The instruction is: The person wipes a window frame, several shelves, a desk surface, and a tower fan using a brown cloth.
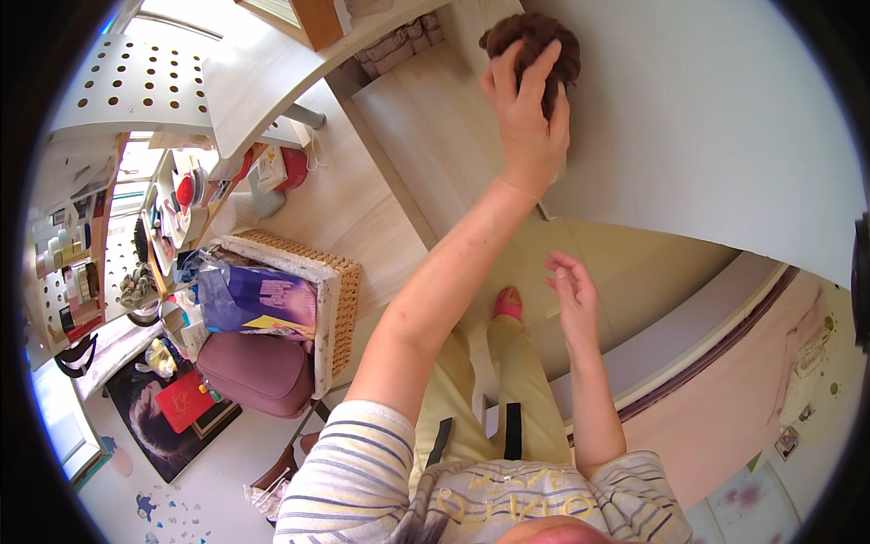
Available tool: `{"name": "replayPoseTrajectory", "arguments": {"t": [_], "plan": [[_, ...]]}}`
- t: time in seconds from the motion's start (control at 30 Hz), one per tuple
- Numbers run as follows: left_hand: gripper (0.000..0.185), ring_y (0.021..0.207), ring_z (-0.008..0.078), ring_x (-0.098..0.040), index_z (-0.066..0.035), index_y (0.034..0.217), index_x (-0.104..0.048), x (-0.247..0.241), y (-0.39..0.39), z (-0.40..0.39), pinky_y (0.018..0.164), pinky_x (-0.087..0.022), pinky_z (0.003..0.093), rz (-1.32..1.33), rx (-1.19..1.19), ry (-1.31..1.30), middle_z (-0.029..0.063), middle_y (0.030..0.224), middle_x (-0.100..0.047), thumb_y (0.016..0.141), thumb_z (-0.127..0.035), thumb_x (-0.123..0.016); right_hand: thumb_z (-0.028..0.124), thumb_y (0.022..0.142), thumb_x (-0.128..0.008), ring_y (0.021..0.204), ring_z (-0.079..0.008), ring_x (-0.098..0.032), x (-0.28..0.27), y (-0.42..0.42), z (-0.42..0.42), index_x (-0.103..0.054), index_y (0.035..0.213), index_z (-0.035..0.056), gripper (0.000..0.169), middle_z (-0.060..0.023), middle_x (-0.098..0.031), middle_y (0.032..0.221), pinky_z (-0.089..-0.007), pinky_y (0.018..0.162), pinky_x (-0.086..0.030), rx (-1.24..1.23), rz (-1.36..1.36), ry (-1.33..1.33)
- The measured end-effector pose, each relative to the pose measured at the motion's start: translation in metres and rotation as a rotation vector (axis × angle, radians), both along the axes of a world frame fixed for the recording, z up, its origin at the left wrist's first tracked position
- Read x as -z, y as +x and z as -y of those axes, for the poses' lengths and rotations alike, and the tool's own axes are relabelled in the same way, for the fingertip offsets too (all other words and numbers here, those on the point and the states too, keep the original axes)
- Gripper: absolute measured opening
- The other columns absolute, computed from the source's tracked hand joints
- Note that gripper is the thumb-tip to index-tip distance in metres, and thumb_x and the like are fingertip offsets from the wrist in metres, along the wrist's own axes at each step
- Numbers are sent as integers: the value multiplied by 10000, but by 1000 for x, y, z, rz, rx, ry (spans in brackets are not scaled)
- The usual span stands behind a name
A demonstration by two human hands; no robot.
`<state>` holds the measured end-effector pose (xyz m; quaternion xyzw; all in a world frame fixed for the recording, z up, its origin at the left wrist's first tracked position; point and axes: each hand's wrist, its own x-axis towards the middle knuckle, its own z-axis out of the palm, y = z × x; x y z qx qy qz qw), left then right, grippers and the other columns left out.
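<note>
My left hand (530,115) reaches far forward, its fingers spread over a crumpled dark brown cloth (520,34). The bundle lies against a large smooth white panel (686,122), and most of its underside is hidden. Beside the panel, to the left, is a pale wood-grain surface (435,102), partly behind my left forearm. My right hand (574,292) hangs lower, in front of my body, with the fingers loosely bent and apart. Nothing is in it.
To the left, a woven basket (350,313) holds a purple package (258,299); a mauve case (262,370) is beside it. A pale shelf board (265,61) juts out at upper left. A bed with pink bedding (720,353) lies to the right. My foot in a pink slipper (508,309) is on the floor.
</note>
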<state>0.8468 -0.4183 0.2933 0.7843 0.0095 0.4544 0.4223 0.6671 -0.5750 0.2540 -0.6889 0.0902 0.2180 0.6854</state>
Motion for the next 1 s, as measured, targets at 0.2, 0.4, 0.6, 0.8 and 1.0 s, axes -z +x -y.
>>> {"name": "replayPoseTrajectory", "arguments": {"t": [0.2,0.4,0.6,0.8,1.0], "plan": [[477,1131,416,-380,-114,1195,-609,-24,28,-20,966,-380,464,-38,-174,374,100,1314,-465,736,9,-656,147,1008,-482,1104,-163,-563,-12,-3,-1,-575,1209,7,262,-73,-601,1170,-313,942,-460,-16,74,42],[454,1073,393,-442,-127,1137,-648,46,-44,12,931,-431,443,-253,74,555,65,1245,-517,706,16,-667,142,1003,-487,1058,-157,-583,-25,-23,19,-595,1177,6,245,-67,-626,1125,-295,923,-462,-13,47,42],[424,1016,337,-520,-111,1090,-679,41,-110,26,852,-486,409,-551,247,107,91,1154,-588,705,63,-643,165,1002,-498,1018,-147,-594,-34,-31,40,-602,1165,8,249,-61,-641,1094,-288,878,-475,-6,82,13],[466,1109,347,-461,-106,1126,-674,-104,-34,-36,948,-414,428,-24,-51,522,85,1238,-556,690,55,-640,167,1003,-499,1001,-134,-596,-49,-31,45,-612,1156,15,244,-45,-646,1068,-281,852,-480,27,88,1],[389,1046,344,-501,-99,1063,-702,-98,-39,-97,921,-447,419,-199,-143,857,65,1168,-584,706,20,-603,158,1002,-494,986,-118,-600,-66,-34,33,-620,1151,32,233,-29,-647,1071,-269,833,-481,-2,69,51]]}}
